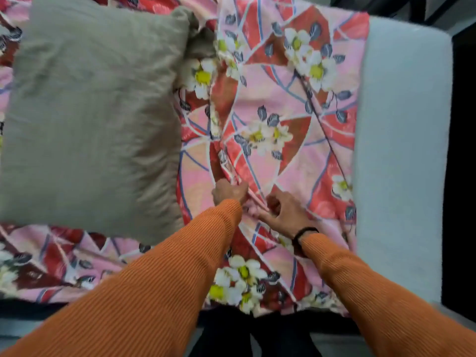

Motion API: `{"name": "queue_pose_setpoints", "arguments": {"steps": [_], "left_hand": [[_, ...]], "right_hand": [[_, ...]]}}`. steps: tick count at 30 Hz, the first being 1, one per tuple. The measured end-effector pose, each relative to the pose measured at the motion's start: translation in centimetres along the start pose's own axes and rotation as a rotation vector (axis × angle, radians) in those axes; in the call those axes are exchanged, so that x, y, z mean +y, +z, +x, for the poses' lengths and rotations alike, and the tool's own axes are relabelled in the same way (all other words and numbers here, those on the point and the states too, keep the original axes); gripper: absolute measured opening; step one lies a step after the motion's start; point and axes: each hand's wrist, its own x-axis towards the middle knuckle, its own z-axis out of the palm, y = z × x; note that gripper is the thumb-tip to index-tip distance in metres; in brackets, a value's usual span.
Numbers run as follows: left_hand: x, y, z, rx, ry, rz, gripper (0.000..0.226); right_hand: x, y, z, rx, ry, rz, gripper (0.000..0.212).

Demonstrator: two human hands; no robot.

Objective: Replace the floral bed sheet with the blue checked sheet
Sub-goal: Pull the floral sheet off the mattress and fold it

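Observation:
The floral bed sheet point(278, 104), pink and red with white flowers, covers the bed. Its right edge is pulled back and bares a strip of pale grey mattress point(401, 140). A raised fold of the sheet runs down the middle toward me. My left hand point(229, 191) grips this fold with curled fingers. Just to the right, my right hand point(286, 212) pinches the same bunched fabric, a black band on its wrist. Both arms wear orange sleeves. No blue checked sheet is in view.
A large beige pillow point(92, 117) lies on the sheet at the left, close to my left hand. Dark floor point(461, 176) shows beyond the mattress at the right, and the bed's near edge lies just below my arms.

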Motion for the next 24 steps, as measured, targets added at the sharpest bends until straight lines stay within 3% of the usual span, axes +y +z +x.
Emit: {"name": "queue_pose_setpoints", "arguments": {"steps": [4,8,11,14,19,22,24], "left_hand": [[-4.0,0.7,-2.8,-0.013,0.074,0.041,0.039],[-7.8,-0.6,-3.6,-0.034,0.163,0.027,0.031],[-9.9,-2.9,-4.3,-0.13,0.245,0.017,0.027],[-10.8,-5.5,-5.0,-0.256,0.329,-0.015,0.033],[-10.7,-9.0,-4.3,-0.303,0.221,-0.303,0.036],[-11.3,-9.3,-2.9,-0.198,-0.009,-0.478,0.04],[-12.0,-9.7,-1.4,-0.12,-0.096,-0.527,0.037]], "right_hand": [[1.8,3.4,-5.8,0.264,-0.068,-0.132,0.051],[1.9,5.8,-10.1,0.373,-0.139,-0.175,0.064],[0.1,7.0,-11.8,0.287,-0.19,-0.246,0.087],[-2.3,8.3,-12.1,0.227,-0.189,-0.255,0.093],[-5.0,9.1,-11.4,0.096,0.017,-0.334,0.055],[-4.8,9.8,-12.0,-0.073,0.207,-0.286,0.04],[-4.4,11.0,-13.3,-0.124,0.311,-0.295,0.041]]}}
